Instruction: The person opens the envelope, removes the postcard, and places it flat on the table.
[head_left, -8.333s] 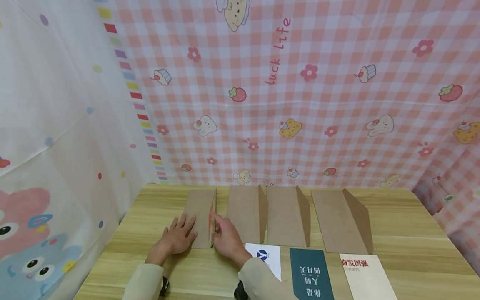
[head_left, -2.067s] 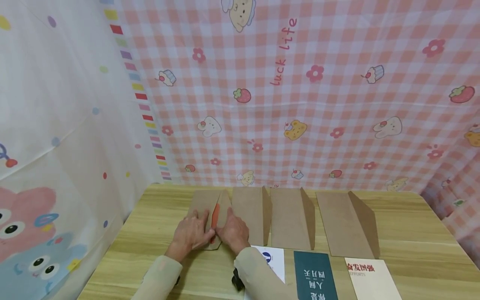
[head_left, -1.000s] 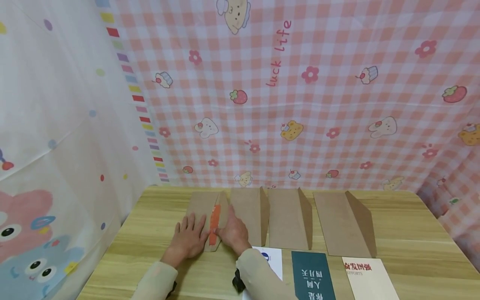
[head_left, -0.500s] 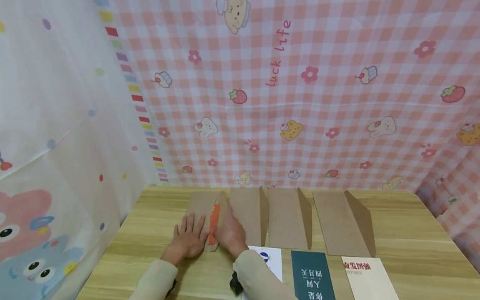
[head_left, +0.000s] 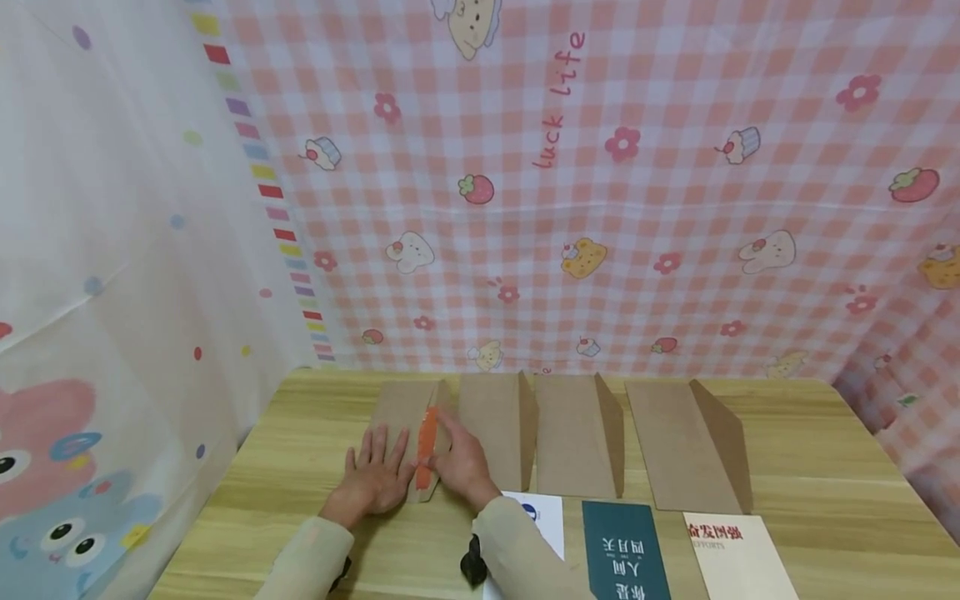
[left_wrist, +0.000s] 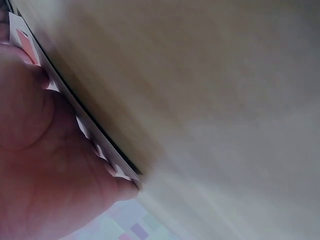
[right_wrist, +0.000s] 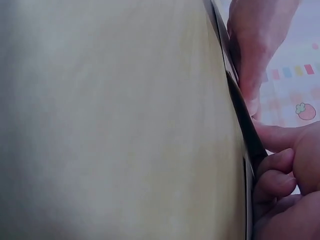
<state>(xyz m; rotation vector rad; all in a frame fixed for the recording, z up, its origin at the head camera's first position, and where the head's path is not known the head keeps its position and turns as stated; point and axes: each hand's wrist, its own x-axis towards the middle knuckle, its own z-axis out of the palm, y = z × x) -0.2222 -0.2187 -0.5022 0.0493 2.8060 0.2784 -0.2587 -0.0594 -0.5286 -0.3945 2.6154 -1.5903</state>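
Note:
The leftmost brown paper envelope (head_left: 403, 402) lies at the back left, and a flat orange-red insert (head_left: 427, 433) shows along its open mouth. My left hand (head_left: 375, 483) rests spread on the envelope's body, its thumb reaching the mouth. At the flap, my right hand (head_left: 461, 462) has its thumb at the insert and its index finger along the flap, the other fingers curled. In the right wrist view the envelope's dark flap (right_wrist: 245, 117) stands slightly off the table beneath the right fingers (right_wrist: 280, 182). The left wrist view shows the left palm (left_wrist: 45, 145) along the envelope's edge.
To the right lie more brown envelopes, one nearby (head_left: 489, 425), one midway (head_left: 570, 433) and one farther right (head_left: 663, 442), flaps out. In front are a white card (head_left: 546, 523), a dark green card (head_left: 622, 533) and a cream card (head_left: 738, 554) on the wooden table (head_left: 817, 467).
Since the oldest frame, the flap has opened to the right and more orange-red shows. In the last half second, my right index finger has shifted inward toward the insert; my left hand stays nearly still.

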